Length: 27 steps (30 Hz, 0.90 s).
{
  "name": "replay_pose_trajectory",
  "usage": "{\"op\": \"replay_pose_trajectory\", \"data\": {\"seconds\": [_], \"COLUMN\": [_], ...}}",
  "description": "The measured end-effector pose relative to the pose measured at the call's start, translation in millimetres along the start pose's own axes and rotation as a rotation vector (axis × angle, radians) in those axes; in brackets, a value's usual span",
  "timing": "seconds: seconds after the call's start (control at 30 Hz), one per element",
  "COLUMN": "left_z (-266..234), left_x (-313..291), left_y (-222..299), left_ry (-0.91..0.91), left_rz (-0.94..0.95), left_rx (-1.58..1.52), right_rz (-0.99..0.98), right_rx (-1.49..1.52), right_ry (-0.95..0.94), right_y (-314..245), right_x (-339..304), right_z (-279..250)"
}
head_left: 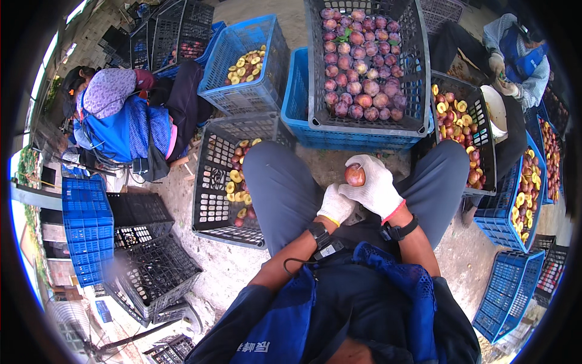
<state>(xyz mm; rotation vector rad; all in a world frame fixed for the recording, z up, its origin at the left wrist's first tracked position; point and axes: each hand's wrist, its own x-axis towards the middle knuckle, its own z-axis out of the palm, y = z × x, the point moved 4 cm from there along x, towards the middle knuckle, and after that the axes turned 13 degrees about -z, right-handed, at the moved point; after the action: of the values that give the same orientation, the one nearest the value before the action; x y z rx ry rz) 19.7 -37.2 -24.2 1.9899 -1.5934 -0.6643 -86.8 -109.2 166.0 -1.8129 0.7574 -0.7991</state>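
Observation:
A reddish-purple plum sits in the grip of my right hand, which wears a white knit glove with a red cuff. Just below it and touching it is my left hand, gloved in white with a yellow cuff. Its fingers are closed, and whatever they hold is hidden. Both hands are between my knees. Beyond them, a black crate of whole plums rests on a blue crate. Cut plums with yellow flesh lie in the black crate beside my left knee.
Another black crate of cut plums stands past my right knee, near a seated person with gloved hands. A second person bends over at left. Blue crates hold more cut plums. Stacked crates stand at lower left.

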Motion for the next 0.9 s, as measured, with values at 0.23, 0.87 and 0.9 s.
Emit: {"op": "replay_pose_trajectory", "data": {"seconds": [0.23, 0.87, 0.9], "left_z": [-6, -38, -34], "left_x": [10, -3, -2], "left_y": [7, 49, 49], "left_ry": [0.055, 0.042, 0.070], "left_rz": [-0.094, -0.181, -0.152], "left_rx": [-0.663, -0.716, -0.651], "right_rz": [-0.067, 0.021, -0.026], "right_rx": [0.077, 0.392, 0.265], "right_ry": [0.003, -0.105, -0.087], "right_y": [23, 25, 23], "right_x": [-2, -14, -14], "right_z": [4, -18, -22]}}
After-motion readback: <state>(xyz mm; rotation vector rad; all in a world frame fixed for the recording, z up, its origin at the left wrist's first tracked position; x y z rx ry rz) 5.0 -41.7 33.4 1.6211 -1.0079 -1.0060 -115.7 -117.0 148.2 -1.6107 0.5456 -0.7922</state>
